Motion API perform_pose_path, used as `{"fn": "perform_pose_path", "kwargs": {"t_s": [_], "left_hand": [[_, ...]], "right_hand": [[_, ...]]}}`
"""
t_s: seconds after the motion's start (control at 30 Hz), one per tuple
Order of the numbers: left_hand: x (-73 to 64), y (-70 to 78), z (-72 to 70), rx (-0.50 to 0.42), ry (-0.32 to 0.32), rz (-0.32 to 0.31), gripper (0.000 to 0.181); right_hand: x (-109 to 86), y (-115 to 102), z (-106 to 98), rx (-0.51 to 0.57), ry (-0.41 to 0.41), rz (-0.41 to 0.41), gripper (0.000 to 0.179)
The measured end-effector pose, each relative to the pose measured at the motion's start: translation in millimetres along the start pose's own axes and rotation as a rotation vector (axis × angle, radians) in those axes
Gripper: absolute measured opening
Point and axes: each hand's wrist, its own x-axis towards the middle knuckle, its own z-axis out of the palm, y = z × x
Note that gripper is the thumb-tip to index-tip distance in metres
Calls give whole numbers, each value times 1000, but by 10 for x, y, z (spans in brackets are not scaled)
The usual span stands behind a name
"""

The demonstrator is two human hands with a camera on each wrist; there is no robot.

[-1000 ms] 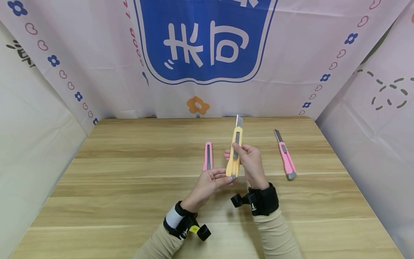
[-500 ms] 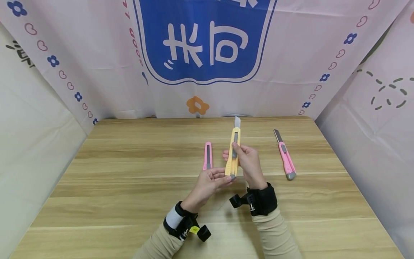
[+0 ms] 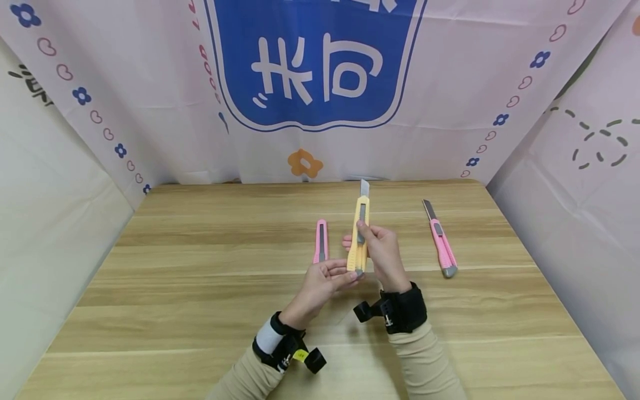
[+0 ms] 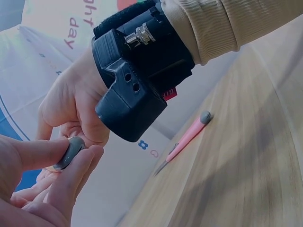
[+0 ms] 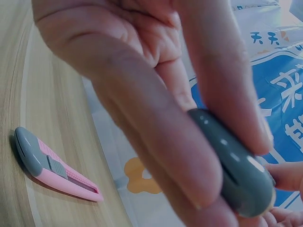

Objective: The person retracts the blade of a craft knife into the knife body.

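Note:
A yellow utility knife (image 3: 358, 239) is held up above the table with its blade out, pointing at the back wall. My right hand (image 3: 384, 253) grips its body, the thumb on the grey slider. With thumb and fingers my left hand (image 3: 322, 286) pinches the grey end cap (image 5: 236, 165), which the right wrist view shows close up. Beyond the left hand lies a pink utility knife (image 3: 321, 241), no blade showing, its lower end hidden by that hand in the head view. Another pink utility knife (image 3: 441, 244) lies to the right with its blade extended.
The wooden table (image 3: 175, 289) stands against a printed cloth (image 3: 425, 111) at the back. Cloth walls also rise on the left and right. Each wrist wears a black strap with a small camera (image 3: 367, 311).
Both hands keep their hold on the yellow utility knife. Its blade end and the right hand have shifted slightly left. The two pink knives lie where they were.

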Motion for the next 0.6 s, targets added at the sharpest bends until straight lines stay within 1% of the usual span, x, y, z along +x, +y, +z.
{"fn": "perform_pose_path", "kwargs": {"t_s": [0.27,0.47,0.6], "left_hand": [[-19,5,10,-24,-15,8,39],[-20,3,6,-16,-26,6,40],[-14,1,8,-9,-30,11,40]], "right_hand": [[-5,7,-5,17,2,-30,37],[-11,11,-8,44,-1,-35,36],[-14,5,-9,41,5,-32,36]]}}
